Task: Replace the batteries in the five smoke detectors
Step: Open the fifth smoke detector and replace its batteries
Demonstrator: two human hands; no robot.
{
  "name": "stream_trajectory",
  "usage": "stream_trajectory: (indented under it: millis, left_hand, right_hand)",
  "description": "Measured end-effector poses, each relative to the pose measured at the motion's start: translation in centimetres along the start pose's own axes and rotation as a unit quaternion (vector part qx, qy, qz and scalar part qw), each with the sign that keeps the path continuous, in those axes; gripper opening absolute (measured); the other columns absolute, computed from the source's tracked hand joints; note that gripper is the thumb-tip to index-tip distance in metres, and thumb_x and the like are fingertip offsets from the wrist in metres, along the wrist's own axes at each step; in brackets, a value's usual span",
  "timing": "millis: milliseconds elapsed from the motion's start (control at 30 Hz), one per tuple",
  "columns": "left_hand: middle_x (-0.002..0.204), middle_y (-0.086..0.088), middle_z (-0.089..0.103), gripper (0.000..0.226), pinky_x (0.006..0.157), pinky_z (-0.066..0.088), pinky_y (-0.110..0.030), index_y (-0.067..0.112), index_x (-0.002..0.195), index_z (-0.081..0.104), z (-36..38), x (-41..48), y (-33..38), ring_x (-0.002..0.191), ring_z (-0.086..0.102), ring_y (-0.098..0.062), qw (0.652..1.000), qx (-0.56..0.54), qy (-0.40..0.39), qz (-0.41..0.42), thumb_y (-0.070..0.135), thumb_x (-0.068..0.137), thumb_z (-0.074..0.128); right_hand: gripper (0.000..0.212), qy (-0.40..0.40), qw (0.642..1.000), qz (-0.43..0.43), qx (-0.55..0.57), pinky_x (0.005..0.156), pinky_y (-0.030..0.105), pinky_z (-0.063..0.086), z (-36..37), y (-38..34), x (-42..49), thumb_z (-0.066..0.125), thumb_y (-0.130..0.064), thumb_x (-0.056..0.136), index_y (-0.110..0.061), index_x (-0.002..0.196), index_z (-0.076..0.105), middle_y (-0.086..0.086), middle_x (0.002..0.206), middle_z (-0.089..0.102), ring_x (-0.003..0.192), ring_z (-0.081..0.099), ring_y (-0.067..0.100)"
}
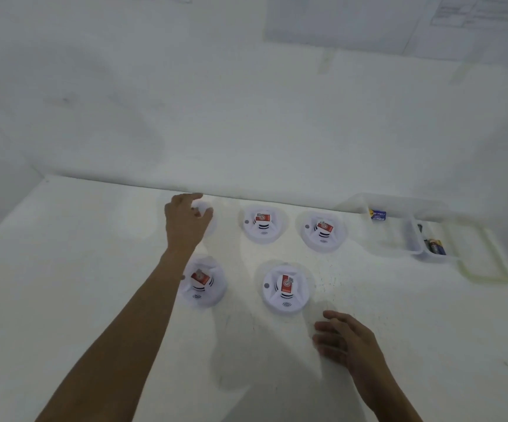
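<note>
Several white round smoke detectors lie on the white table [64,269], each with a red battery showing on top. My left hand [185,220] reaches to the back left detector [205,208] and its fingers curl over it, hiding most of it. Other detectors sit at the back middle [262,223], back right [322,231], front left [202,283] and front middle [286,287]. My right hand [345,338] hovers with relaxed fingers just in front of the front middle detector, holding nothing.
A clear plastic bin [399,233] stands at the back right with a battery [377,214] inside. A smaller clear tray [432,245] beside it holds dark batteries. A white wall runs along the table's far edge.
</note>
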State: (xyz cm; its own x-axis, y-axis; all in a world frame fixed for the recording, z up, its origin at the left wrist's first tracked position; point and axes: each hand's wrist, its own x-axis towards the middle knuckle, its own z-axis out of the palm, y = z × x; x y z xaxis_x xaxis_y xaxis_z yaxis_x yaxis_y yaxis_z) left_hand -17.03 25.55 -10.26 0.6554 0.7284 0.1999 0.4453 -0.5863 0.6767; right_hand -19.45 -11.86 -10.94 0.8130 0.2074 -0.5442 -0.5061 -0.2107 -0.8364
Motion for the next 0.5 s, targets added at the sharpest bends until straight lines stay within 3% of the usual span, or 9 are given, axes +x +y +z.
stream_trajectory:
  millis: [100,167,333,500]
  left_hand:
    - [0.145,-0.009,0.035,0.085,0.105,0.032,-0.044,0.022,0.138,0.039,0.1,0.3,-1.2,0.134,0.028,-0.031,0.994,0.052,-0.076,-0.053,0.053,0.067,0.075]
    - [0.150,-0.009,0.025,0.100,0.107,0.031,-0.051,0.021,0.143,0.029,0.2,0.1,-1.5,0.138,0.020,-0.031,0.988,0.070,-0.117,-0.074,0.057,0.063,0.076]
    - [0.145,-0.013,0.031,0.096,0.105,0.033,-0.046,0.014,0.143,0.030,1.1,0.1,-2.3,0.133,0.029,-0.033,0.989,0.069,-0.118,-0.051,0.047,0.067,0.079]
    - [0.142,-0.009,0.037,0.094,0.099,0.039,-0.043,0.019,0.141,0.034,0.7,-0.2,-1.2,0.128,0.036,-0.028,0.993,0.033,-0.115,-0.015,0.047,0.064,0.080]
  right_hand:
    - [0.020,-0.002,1.000,0.001,0.012,0.067,0.037,0.055,0.0,0.0,0.0,0.048,-0.012,0.098,-0.008,0.104,0.066,0.014,0.091,0.073,0.081,0.071,0.035]
    - [0.019,-0.003,1.000,0.002,0.015,0.067,0.036,0.054,0.1,0.0,-0.1,0.048,-0.011,0.097,-0.007,0.103,0.066,0.015,0.091,0.073,0.081,0.070,0.036]
    - [0.019,-0.003,1.000,0.000,0.016,0.067,0.036,0.054,0.1,-0.1,-0.2,0.049,-0.010,0.097,-0.007,0.103,0.066,0.015,0.091,0.073,0.081,0.071,0.036]
    - [0.019,0.000,1.000,-0.003,0.000,0.067,0.036,0.055,0.2,-0.2,-0.2,0.049,-0.011,0.097,-0.007,0.104,0.066,0.014,0.091,0.073,0.081,0.071,0.035]
